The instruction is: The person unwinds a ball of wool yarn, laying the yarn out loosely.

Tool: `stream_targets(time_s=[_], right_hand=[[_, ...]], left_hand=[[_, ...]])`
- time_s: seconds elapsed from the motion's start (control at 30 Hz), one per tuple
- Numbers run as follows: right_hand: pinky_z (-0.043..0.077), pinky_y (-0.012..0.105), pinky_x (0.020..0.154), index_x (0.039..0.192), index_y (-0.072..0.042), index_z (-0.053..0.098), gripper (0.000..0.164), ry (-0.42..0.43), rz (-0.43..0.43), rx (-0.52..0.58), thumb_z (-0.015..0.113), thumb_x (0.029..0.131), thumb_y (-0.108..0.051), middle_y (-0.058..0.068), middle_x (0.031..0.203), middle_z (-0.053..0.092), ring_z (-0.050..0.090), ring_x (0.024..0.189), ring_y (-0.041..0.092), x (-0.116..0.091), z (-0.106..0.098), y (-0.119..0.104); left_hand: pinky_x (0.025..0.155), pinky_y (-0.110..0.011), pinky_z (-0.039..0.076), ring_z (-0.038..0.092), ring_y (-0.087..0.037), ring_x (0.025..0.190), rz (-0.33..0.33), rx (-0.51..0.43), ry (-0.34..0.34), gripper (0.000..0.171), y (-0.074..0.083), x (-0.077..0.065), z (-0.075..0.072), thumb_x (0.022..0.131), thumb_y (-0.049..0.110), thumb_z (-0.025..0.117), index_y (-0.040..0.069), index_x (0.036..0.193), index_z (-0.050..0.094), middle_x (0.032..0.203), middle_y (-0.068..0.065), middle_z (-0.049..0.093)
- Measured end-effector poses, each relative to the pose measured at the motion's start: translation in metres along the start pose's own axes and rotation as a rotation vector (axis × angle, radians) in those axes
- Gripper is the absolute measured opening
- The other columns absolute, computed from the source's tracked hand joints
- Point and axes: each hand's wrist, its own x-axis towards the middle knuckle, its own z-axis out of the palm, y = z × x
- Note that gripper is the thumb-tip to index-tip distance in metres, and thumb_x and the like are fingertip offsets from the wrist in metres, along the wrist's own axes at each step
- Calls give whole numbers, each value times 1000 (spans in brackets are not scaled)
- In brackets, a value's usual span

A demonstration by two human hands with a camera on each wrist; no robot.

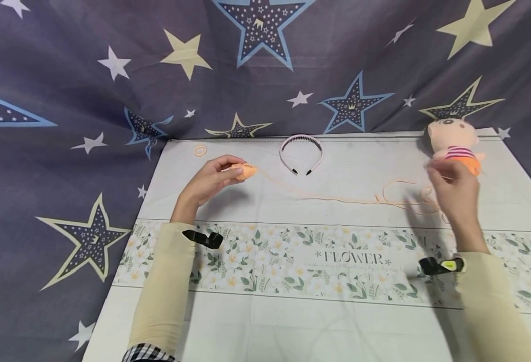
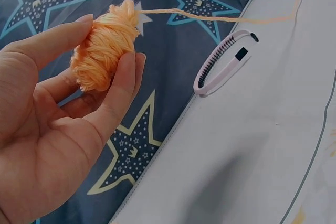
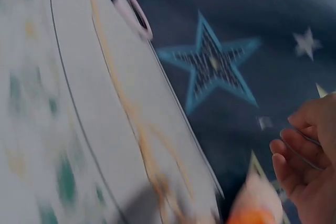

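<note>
Fingertips and thumb of my left hand [image 1: 208,182] pinch a small wound bundle of orange yarn [image 2: 105,51], held up above the table. From it a yarn strand [image 1: 337,199] runs right across the white cloth to loose loops near my right hand [image 1: 458,193]. That hand is raised over the loops, its fingers loosely bent. In the blurred right wrist view, no object shows in its fingers [image 3: 286,174]. Just beyond it sits a plush toy [image 1: 456,138] with a striped top and orange bottom, partly covered by the hand in the head view.
A pink headband [image 1: 281,154] with dark teeth lies at the back middle of the table. Left of it is a small orange ring [image 1: 195,151]. A star-patterned curtain [image 1: 147,85] hangs behind and to the left. Flowers are printed across the cloth [image 1: 292,322].
</note>
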Motion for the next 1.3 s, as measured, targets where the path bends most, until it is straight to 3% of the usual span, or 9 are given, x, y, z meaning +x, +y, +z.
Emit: stream_targets(time_s=[0.1,0.2,0.4,0.5,0.6,0.83,1.07,1.3], right_hand=[[47,10,85,118,-5,63,29,-73,-97,45,60,95,-23,2,112,66,52,89,-13,-4,23,-21],[47,7,80,114,-2,65,25,-128,-190,136,62,93,-16,15,113,66,55,87,-12,-9,50,-40],[48,7,77,108,8,63,21,-269,-294,288,63,89,0,25,107,66,58,84,-3,-34,87,-94],[49,10,77,109,11,62,22,-352,-316,322,63,89,3,27,105,65,61,86,10,-45,104,-114],[49,13,78,111,8,62,24,-425,-340,360,64,90,-1,24,103,67,62,89,21,-49,130,-117],[54,25,82,114,-3,65,25,-555,-387,375,66,92,-15,12,104,69,63,92,21,-57,180,-123],[55,29,79,111,-2,67,23,-631,-370,406,63,94,-16,13,105,70,66,91,26,-70,198,-143],[54,23,67,102,8,65,14,-621,-372,477,59,93,-1,24,91,68,65,78,22,-81,174,-167]], left_hand=[[89,-26,55,59,-17,101,-12,3,0,26,0,0,2,92,7,63,0,116,56,114,-9,56],[89,-26,55,59,-17,101,-17,8,6,26,1,0,3,92,7,63,0,116,56,113,-9,56],[90,-27,55,59,-18,102,-12,3,-9,24,1,1,4,92,5,62,1,115,58,114,-9,56],[91,-28,54,59,-19,104,-18,8,-25,25,1,1,5,92,6,62,2,116,58,116,-9,56],[92,-28,54,59,-19,106,-24,14,-33,26,2,1,6,92,7,62,3,118,58,118,-9,56],[93,-29,54,59,-19,104,-13,-4,-67,29,3,1,9,92,5,62,-1,120,56,118,-11,55],[94,-31,53,59,-19,105,-2,-43,-120,29,3,0,10,93,5,58,-1,121,56,116,-10,58],[96,-31,53,59,-19,106,-3,-42,-117,29,3,0,9,93,4,58,-1,122,56,118,-10,57]])
